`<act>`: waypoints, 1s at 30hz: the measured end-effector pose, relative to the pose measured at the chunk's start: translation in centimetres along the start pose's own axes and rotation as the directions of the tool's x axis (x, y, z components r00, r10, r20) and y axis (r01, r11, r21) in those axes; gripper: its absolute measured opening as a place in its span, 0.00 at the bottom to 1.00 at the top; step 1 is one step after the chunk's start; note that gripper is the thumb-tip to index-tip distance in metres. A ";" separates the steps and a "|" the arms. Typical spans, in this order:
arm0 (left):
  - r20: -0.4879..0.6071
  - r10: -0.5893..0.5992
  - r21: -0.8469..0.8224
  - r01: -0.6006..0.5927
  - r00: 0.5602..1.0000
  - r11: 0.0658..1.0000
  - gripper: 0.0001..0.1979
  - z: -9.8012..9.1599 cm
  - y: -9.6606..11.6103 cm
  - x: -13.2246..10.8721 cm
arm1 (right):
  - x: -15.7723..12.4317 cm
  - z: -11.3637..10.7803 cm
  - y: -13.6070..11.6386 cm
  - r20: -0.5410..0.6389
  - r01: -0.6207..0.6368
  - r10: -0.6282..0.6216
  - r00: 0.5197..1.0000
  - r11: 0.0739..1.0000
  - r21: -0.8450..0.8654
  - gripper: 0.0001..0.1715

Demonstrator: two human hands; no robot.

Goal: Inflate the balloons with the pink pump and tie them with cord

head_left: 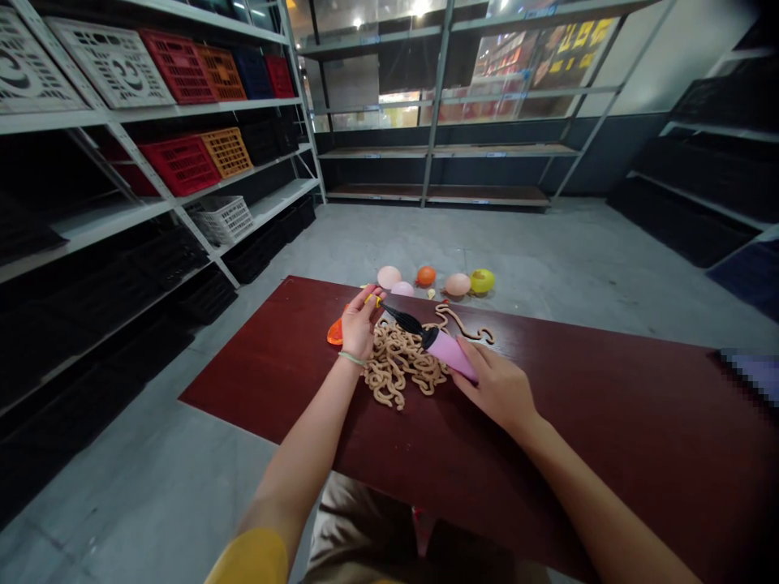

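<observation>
Your right hand (500, 384) has its grip closed around the pink barrel of a hand pump (450, 353), which you hold at a slant above the middle of the bench (256, 349). The pump's black nozzle (402, 318) points far and left, toward your left hand (359, 328). There your grip is pinched on a small yellow piece (373, 299), at the thin end of the nozzle; whether the tip sits inside it is too small to tell. You wear a pale green band (351, 358) on your left wrist.

Below the pump, a tangled pile of tan cords (395, 361) lies on the bench between your hands. One loose cord (462, 324) curls out to the far right of it. Just left of your left hand is a shiny orange item (335, 331), partly hidden by that hand.

Past the far edge of the bench, you have a cluster of inflated balloons: pale pink (389, 277), lilac (402, 289), orange (426, 276), peach (458, 285) and yellow-green (482, 281). To your left, a shelf rack carries red crates (179, 165), an orange crate (226, 152) and a white basket (222, 221). Another rack (480, 152) stands at the far side.
</observation>
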State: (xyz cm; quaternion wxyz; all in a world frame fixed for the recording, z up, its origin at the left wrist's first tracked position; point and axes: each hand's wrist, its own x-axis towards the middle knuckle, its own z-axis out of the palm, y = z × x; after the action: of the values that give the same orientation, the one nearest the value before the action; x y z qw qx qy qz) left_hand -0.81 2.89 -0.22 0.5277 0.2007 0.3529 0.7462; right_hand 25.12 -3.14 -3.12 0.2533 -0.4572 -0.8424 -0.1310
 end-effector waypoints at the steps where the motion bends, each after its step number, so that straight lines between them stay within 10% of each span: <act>1: 0.006 0.021 0.034 -0.021 1.000 0.999 0.15 0.0 -0.2 0.0 | 0.0 0.0 0.0 0.005 -0.001 0.001 1.000 1.000 0.002 0.31; 14: 0.125 0.129 0.326 -0.164 0.984 0.931 0.22 -0.1 -1.8 -0.5 | 0.0 0.0 -0.3 -0.006 -0.007 0.007 1.000 1.000 -0.008 0.30; 26: 0.155 0.058 0.166 -0.084 0.986 0.983 0.48 1.5 -1.3 -2.5 | 0.2 0.2 -1.2 -0.007 -0.082 0.082 0.997 0.997 0.010 0.30; 30: 0.110 0.093 0.054 -0.100 0.990 0.994 0.43 1.9 -1.8 -2.8 | 0.2 0.1 -1.4 -0.021 -0.117 0.118 0.993 0.992 0.046 0.31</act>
State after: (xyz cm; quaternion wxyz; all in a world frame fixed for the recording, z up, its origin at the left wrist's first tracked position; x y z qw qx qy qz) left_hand 2.60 1.23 -0.05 0.5030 0.2731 0.3360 0.7480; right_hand 23.78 -3.67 -3.10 0.2806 -0.4988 -0.8136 -0.1024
